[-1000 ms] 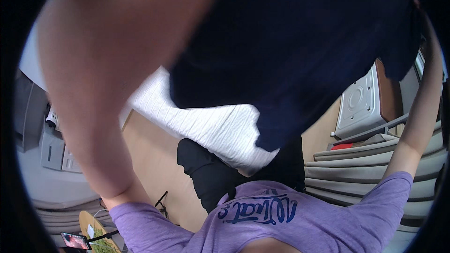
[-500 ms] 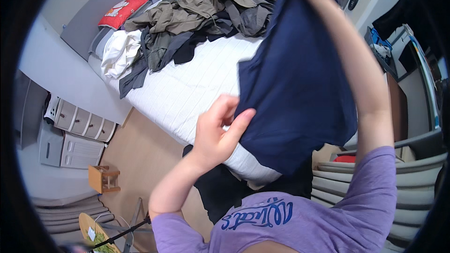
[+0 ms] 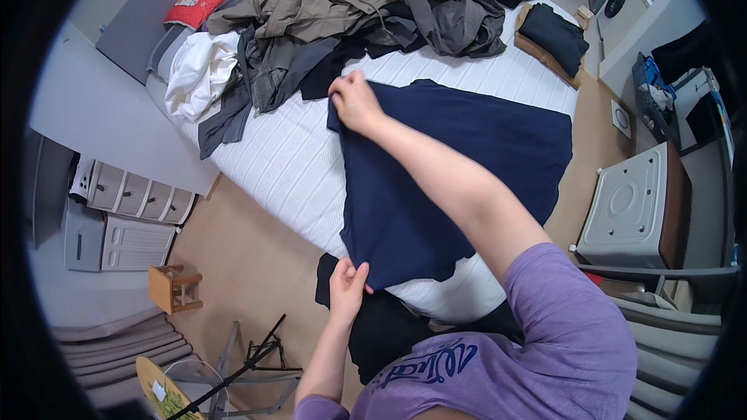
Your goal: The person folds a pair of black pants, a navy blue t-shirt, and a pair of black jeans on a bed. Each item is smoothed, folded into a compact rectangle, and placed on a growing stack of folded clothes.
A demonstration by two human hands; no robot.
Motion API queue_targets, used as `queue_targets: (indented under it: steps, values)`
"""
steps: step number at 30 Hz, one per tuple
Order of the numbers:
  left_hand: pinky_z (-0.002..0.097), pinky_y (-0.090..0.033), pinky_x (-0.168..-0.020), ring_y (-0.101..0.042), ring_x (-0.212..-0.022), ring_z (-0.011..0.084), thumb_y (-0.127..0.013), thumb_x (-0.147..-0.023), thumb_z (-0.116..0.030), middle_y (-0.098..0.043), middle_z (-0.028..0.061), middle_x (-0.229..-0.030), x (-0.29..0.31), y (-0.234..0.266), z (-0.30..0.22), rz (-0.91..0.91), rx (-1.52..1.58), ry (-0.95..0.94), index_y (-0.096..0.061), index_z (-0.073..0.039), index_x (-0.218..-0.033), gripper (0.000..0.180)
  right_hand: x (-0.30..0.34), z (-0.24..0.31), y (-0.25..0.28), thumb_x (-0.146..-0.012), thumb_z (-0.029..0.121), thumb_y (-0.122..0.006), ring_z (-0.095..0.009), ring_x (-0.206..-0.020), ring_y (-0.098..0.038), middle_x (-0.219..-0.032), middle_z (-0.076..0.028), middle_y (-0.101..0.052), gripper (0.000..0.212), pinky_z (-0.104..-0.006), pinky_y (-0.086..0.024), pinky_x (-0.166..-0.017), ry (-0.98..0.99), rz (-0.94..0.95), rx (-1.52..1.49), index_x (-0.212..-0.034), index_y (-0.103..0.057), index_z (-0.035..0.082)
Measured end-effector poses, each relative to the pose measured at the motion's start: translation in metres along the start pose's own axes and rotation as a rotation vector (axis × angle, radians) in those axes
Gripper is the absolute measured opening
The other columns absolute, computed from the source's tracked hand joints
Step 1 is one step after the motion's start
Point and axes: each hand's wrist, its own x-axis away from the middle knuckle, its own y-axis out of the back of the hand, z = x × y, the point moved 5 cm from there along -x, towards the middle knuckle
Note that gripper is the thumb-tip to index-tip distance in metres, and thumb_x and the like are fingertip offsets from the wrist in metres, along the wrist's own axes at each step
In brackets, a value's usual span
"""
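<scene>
Two hands hold one cloth in the head view. Our left hand (image 3: 347,292) pinches the near left corner; our right hand (image 3: 356,105) pinches the far left corner, fingers bent onto the fabric. The navy cloth (image 3: 459,163) lies spread over the near end of the bed (image 3: 264,159). We judge it light, soft and limp, best gripped at corners or hem. Bed surface shows leftward; the clothes pile (image 3: 334,0) limits room beyond.

Navy garment (image 3: 412,218) (spread out) on bed (image 3: 272,163)
</scene>
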Motion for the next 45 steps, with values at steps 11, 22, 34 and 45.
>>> queue_targets:
  steps: [11, 22, 34, 45]
  values:
    - [0.0251, -0.052, -0.067, -0.066, -0.080, 0.0112, -0.066, -0.104, -0.015, -0.069, 0.0011, -0.095, 0.035, 0.112, 0.059, -0.326, 0.139, 0.198, -0.056, -0.009, -0.107, 0.012, 0.112, 0.050, -0.039, -0.096, 0.025, -0.071, -0.035, -0.151, -0.037, -0.159, -0.018, -0.043, 0.069, -0.0529, -0.028, -0.124, 0.242, 0.517, 0.157, -0.157, -0.042, 0.011]
    - [0.0334, -0.055, -0.076, -0.064, -0.076, 0.0194, -0.068, -0.092, 0.000, -0.058, 0.0139, -0.121, -0.180, 0.000, -0.102, -0.152, -0.897, -0.877, -0.063, -0.004, -0.123, 0.032, 0.262, 0.007, 0.180, -0.100, 0.039, -0.064, -0.033, -0.154, -0.033, -0.162, -0.016, -0.042, 0.059, -0.0583, -0.020, -0.125, 0.066, 0.575, 0.477, -0.151, -0.053, 0.013]
    - [0.0345, -0.061, -0.054, -0.071, -0.065, 0.0186, -0.068, -0.088, -0.006, -0.071, 0.0133, -0.093, -0.401, -0.087, -0.082, 0.315, -1.056, 0.029, -0.054, -0.006, -0.143, 0.057, 0.295, -0.005, 0.185, -0.102, 0.040, -0.060, -0.029, -0.153, -0.036, -0.160, -0.013, -0.045, 0.051, -0.0556, -0.022, -0.125, 0.000, 0.517, 0.484, -0.148, -0.059, 0.018]
    - [0.0459, -0.054, -0.096, -0.064, -0.112, 0.0361, -0.065, -0.086, -0.002, -0.063, 0.0254, -0.113, -0.397, -0.001, -0.124, -0.516, -1.154, -0.395, -0.051, -0.001, -0.128, 0.044, 0.181, -0.133, 0.320, -0.092, 0.024, -0.069, -0.041, -0.111, -0.063, -0.114, -0.018, -0.067, 0.030, -0.0506, -0.050, -0.097, -0.126, -0.174, 0.624, -0.115, -0.069, 0.005]
